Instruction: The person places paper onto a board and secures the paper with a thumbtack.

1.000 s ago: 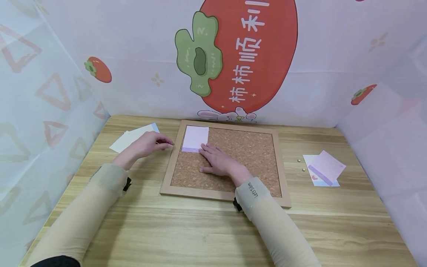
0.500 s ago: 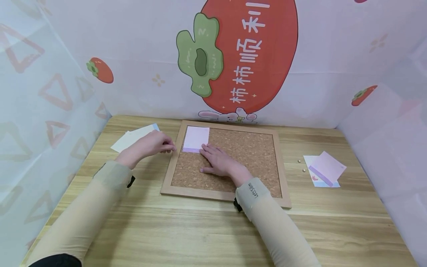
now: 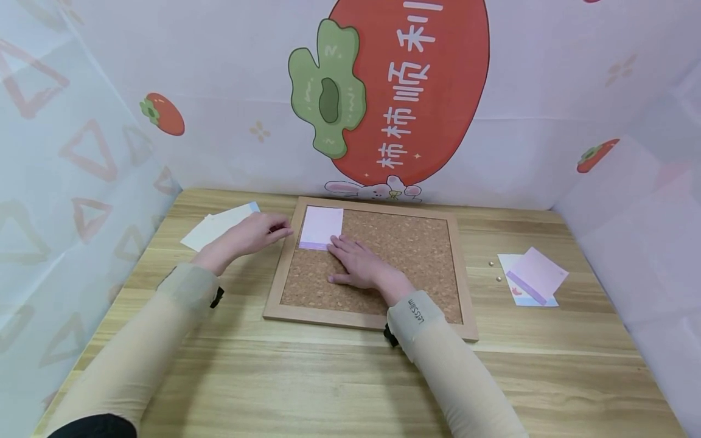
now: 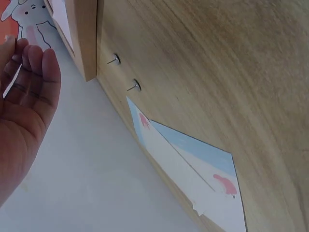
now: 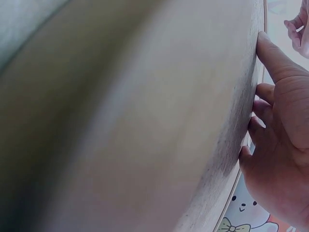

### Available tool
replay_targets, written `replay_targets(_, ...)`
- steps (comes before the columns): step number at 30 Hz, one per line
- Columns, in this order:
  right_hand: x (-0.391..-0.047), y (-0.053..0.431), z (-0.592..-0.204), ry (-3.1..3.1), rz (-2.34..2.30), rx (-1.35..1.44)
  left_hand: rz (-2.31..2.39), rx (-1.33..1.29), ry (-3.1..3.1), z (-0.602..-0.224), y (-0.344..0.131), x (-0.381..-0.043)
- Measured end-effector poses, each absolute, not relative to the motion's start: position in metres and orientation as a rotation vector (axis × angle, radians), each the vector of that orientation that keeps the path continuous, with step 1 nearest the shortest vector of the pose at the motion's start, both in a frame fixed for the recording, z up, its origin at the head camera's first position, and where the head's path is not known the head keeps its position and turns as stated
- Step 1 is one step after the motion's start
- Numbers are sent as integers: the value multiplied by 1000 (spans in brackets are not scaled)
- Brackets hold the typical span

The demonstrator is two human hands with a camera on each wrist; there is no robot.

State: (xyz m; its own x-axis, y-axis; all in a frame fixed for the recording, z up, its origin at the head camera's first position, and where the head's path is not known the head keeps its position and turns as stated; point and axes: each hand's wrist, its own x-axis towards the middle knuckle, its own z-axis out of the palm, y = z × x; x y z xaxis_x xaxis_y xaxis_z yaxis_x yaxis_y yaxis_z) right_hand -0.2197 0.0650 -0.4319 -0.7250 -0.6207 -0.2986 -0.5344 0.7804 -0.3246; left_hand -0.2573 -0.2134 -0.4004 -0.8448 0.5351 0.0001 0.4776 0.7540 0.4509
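Note:
A pale pink sheet of notepaper (image 3: 321,225) with a purple lower strip lies in the upper left corner of the framed corkboard (image 3: 408,255). My right hand (image 3: 361,264) rests flat on the cork, its fingertips on the sheet's lower right corner. My left hand (image 3: 249,234) hovers by the frame's left side. In the left wrist view the left hand's (image 4: 29,92) thumb and index tips meet, pinching what looks like a thumbtack, mostly hidden. Two thumbtacks, one nearer the frame (image 4: 116,59) and another (image 4: 137,85), lie with pins up beside the board.
Two overlapping cards (image 3: 216,226) lie left of the board, partly behind the left hand. To the right, a pink sheet (image 3: 539,274) overlaps a white-and-blue card (image 3: 506,261), with two small thumbtacks (image 3: 491,264) beside them. Printed cloth (image 3: 235,152) rises behind the wooden table (image 3: 306,383).
My left hand has moved slightly right toward the board's left edge, its fingers drawing together. The right hand and the sheet have stayed in place.

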Motion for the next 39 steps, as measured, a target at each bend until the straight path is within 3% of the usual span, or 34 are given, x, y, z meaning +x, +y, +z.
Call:
replay_targets(30,-221,64,-433,2591,-277,-890,1071,520,2701,-396,-202,-269)
replay_targets(39,-221,65,-435,2593,-277,-891,1122,541,2653,-397,-191,-271)
